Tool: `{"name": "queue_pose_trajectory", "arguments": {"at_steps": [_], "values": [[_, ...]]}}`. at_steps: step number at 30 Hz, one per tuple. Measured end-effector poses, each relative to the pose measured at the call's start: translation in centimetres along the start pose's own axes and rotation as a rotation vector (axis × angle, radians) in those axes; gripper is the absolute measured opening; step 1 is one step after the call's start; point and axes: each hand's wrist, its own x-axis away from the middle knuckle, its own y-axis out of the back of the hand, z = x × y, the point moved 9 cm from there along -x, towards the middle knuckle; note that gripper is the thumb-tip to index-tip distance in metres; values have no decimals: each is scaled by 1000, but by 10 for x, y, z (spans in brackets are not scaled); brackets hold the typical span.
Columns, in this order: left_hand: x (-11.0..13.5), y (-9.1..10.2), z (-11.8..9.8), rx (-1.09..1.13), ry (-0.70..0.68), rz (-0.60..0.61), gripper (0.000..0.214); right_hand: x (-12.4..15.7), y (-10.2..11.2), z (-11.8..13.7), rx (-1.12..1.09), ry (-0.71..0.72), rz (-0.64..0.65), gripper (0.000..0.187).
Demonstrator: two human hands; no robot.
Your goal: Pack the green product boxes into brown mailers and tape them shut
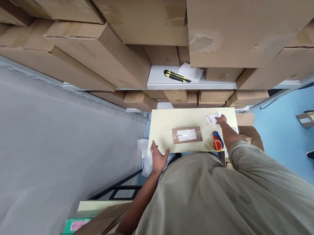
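Note:
A small flat cardboard parcel (175,138) lies on the pale table (164,122), with a white label and shiny clear tape on its top. My left hand (158,158) is at the table's front left edge, fingers spread, a ring on one finger, holding nothing. Toward the table's far right, my right hand (221,119) has its fingers closed on the edge of some white paper slips (212,118). Below that hand sits a tape dispenser (217,142) in red and blue with a roll of tape.
Shelves packed with cardboard boxes (151,22) rise beyond the table. A yellow and black utility knife (177,76) lies on a shelf beside white paper (190,72). An open carton (250,135) stands right of the table; a grey wall (54,131) is on the left.

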Motion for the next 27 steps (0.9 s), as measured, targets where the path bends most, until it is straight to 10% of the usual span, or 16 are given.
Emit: {"name": "queue_pose_trajectory", "arguments": {"at_steps": [13,18,27], "values": [[-67,-68,-210,352,-314,325,82,159,18,86,-872,261,339,51],[-56,-100,-240,484,-180,531,78,220,18,101,-812,350,397,54],[-43,-71,-256,573,-394,492,51,261,57,102,-648,497,153,53]]}}
